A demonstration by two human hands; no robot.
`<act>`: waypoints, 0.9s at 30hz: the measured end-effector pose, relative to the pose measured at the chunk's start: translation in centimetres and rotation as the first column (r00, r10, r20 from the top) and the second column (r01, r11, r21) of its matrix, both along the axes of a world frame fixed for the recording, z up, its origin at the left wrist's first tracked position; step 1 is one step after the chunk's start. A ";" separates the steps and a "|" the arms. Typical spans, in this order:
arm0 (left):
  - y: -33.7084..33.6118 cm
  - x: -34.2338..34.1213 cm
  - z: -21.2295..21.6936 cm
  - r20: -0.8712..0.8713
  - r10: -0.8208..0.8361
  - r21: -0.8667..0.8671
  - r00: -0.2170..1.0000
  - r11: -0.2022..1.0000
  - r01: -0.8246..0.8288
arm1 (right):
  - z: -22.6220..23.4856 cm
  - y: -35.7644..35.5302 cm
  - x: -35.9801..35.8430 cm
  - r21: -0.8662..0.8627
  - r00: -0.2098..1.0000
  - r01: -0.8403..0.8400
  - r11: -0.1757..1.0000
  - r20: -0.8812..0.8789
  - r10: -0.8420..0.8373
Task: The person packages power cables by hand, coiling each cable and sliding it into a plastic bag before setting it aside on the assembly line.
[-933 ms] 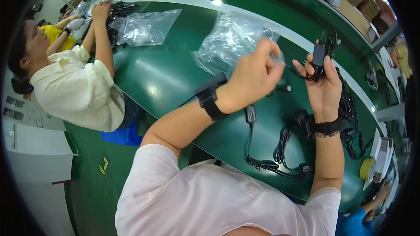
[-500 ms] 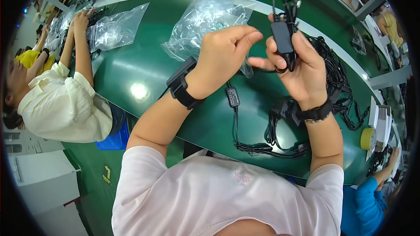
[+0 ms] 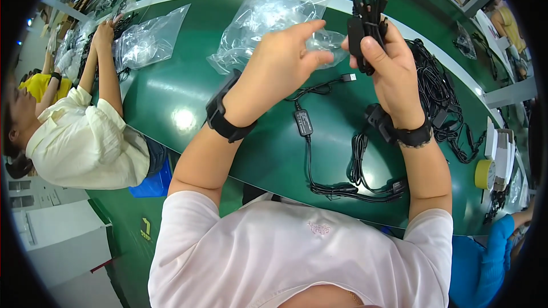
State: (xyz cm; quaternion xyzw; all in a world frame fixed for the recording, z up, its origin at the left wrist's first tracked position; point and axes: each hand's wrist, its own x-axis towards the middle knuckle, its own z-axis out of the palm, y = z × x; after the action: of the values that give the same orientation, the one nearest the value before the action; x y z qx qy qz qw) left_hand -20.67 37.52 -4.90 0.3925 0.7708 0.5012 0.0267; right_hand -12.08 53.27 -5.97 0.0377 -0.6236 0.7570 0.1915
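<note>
Raised over the far part of the table, my right hand (image 3: pixel 391 71) is closed around a bundled black USB cable (image 3: pixel 368 23) with a small box in its line. The cable's loop and metal plug stick up above my fingers. To its left, my left hand (image 3: pixel 282 60) is held in the air, thumb and forefinger apart, with nothing between them. Beneath and behind it lies a clear plastic bag (image 3: pixel 245 37). Another black cable (image 3: pixel 302 122) with an inline box lies on the table below my hands, its USB plug pointing right.
A large heap of black cables (image 3: pixel 436 85) lies right of my right hand. Beyond it are a yellow tape roll (image 3: pixel 484 174) and a white open box (image 3: pixel 502 157). At left, a co-worker in a cream shirt (image 3: pixel 85 142) reaches to another clear bag (image 3: pixel 151 43).
My right hand has lifted slightly and turned the cable bundle, showing its plug. My left hand has spread thumb and forefinger from a near pinch and moved a little left.
</note>
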 end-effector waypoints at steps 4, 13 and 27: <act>0.1 -1.5 -1.1 -0.533 0.064 0.099 0.844 0.995 -0.013 | 0.5 0.6 0.5 0.355 0.998 0.024 0.935 0.051 -0.045; 0.2 -0.7 0.0 -0.202 0.189 0.249 0.961 0.959 -0.137 | 2.2 -0.2 2.0 0.929 0.991 0.049 0.367 0.000 -0.132; 0.2 -1.2 -0.4 -0.096 0.192 0.194 0.977 0.966 -0.171 | 2.9 0.8 1.4 0.690 0.952 -0.243 0.682 0.303 0.032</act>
State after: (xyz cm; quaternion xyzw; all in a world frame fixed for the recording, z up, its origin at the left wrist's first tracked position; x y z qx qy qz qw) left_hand -21.90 37.75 -5.32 0.3487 0.7541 0.5475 -0.0997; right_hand -10.70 54.11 -3.07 0.0547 -0.8851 0.4619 0.0178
